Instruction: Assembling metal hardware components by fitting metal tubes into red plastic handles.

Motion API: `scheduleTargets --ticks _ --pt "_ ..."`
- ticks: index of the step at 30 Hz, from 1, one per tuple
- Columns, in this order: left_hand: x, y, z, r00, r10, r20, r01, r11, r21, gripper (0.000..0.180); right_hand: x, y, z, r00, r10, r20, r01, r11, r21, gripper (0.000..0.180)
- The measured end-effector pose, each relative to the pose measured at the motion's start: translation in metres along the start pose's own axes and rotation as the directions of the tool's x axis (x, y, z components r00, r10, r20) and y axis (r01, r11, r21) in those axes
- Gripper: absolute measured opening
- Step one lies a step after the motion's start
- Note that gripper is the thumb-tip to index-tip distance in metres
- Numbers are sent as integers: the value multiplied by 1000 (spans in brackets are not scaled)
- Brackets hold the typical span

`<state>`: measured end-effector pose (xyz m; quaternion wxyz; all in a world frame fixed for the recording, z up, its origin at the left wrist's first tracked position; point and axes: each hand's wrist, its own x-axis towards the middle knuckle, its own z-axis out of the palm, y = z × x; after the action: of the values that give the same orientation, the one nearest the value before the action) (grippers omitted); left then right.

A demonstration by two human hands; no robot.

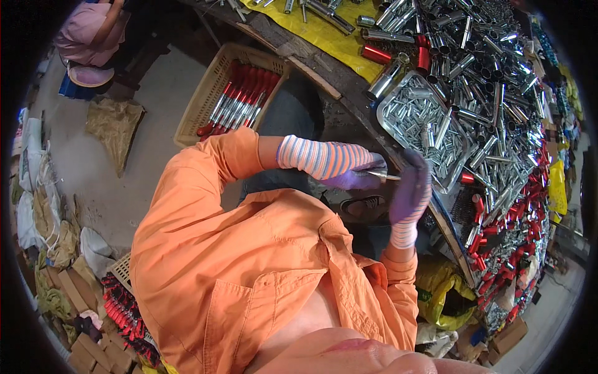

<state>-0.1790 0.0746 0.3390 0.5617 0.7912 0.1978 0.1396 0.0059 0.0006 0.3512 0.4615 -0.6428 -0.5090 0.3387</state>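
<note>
My left hand (354, 174), in a striped glove with a purple palm, is closed around a short silver metal piece with a thin rod (391, 177). The rod sticks out to the right. My right hand (411, 187), gloved the same way, has its fingers stretched upward, and its purple palm meets the rod's far end. Just beyond the right hand, a clear shallow tray (384, 126) of small silver pins and screws rests on the workbench. Loose chrome tubes (464, 62) and a red sleeve (423, 59) lie around it.
The bench edge (324, 87) runs diagonally past my hands. A tan plastic crate (187, 121) holds red-handled tools (243, 93) to the left. More red and silver parts (498, 234) cover the bench at right. A yellow bag (445, 296) stands below; another person (93, 34) sits at upper left.
</note>
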Motion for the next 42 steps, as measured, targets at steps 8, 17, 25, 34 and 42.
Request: scheduleTargets --ticks 8,17,25,34,42 --pt "3 -3 -4 995 100 1 -99 992 -84 28 -3 13 0 948 -231 221 279 935 -218 33" --pt "24 -24 7 904 -202 377 410 665 -625 19 -5 18 -14 982 -115 151 123 991 -46 31" --pt "24 -25 9 849 -217 482 509 583 -634 41 -9 32 -46 994 111 -15 -106 977 188 27" --pt "29 -34 19 760 -212 614 624 503 -598 39 -18 64 -47 982 187 -32 -160 910 383 24" --pt "36 -31 25 835 -199 513 490 692 -530 26 -25 61 -30 954 -269 -129 257 961 -103 31"
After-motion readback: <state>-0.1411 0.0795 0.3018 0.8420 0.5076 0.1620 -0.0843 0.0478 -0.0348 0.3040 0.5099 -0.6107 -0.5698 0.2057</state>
